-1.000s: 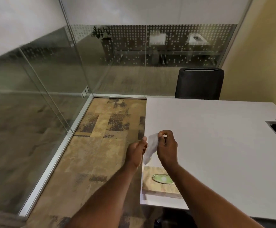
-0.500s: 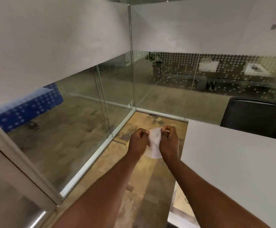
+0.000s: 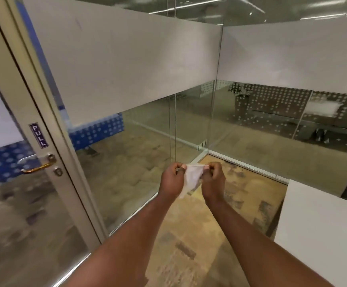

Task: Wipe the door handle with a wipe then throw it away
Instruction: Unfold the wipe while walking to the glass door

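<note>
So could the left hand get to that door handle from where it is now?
Probably yes. Nothing stands between the left hand and the door handle, off to its left, but its fingers are pinching the wipe with the right hand.

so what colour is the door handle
Brass gold handle, clearest in the head view.

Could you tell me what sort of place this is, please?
Most likely a glass-walled office meeting room: frosted glass partitions, a glazed door with a PULL sign above its lever door handle, and a white table at the right.
</note>
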Demonstrator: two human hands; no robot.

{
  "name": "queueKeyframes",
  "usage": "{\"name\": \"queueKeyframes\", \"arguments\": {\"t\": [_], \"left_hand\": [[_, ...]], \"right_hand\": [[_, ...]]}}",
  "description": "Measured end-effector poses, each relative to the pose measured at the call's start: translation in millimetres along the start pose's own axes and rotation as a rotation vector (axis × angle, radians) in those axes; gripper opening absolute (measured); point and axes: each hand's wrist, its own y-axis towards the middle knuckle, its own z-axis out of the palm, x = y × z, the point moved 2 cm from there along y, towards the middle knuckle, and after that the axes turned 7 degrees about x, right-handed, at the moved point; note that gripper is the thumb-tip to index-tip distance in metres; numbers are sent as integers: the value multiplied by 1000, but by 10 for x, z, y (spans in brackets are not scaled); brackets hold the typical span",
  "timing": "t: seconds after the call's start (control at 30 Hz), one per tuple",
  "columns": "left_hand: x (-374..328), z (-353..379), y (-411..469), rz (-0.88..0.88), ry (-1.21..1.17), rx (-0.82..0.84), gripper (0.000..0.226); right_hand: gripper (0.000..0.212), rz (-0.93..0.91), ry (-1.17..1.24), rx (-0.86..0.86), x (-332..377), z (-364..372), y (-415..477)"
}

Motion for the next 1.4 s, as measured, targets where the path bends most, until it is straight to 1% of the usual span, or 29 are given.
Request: {"name": "queueKeyframes", "arguments": {"t": [0.13,0.4,0.53,0.6,0.63,0.73,0.8,0.83,0.9,0.97,1.07,1.13,1.23,1.4], "left_hand": [[99,-599,86,7,44,-71,14],[373,-1519,267,8,91,-174,15],[460,-1975,288,34,92,-236,16],[495,-2220,280,49,105,-272,16],[508,-2348,272,53,117,-288,15],[555,-2701,260,47,119,-341,14],[590,-2957,256,42,121,-384,11],[606,-3066,256,37,128,-395,11],[673,-3282,267,21,136,-414,14],[759,-3478,269,-7,147,-440,14],[939,-3749,279,-47,154,-480,11],[1085,-3967,311,-78,166,-517,13],[1267,-4254,361,-119,220,-569,17],[1439,-4732,544,-160,278,-637,12]], "right_hand": [[9,-25,50,75,197,592,-71],[6,-18,85,116,525,1490,-155],[5,-8,129,196,633,1951,-212],[6,-12,159,268,687,2184,-258],[11,-18,172,312,712,2308,-289],[37,-21,209,501,790,2657,-409],[44,-36,236,632,840,2898,-507],[44,-33,263,689,862,2995,-551],[36,-29,322,788,940,3190,-633],[28,-27,357,843,997,3407,-679],[27,-28,327,841,1033,3747,-701],[23,-40,300,826,1043,4022,-683],[36,-82,329,807,1075,4399,-632],[31,-49,418,879,1301,5051,-552]]}}
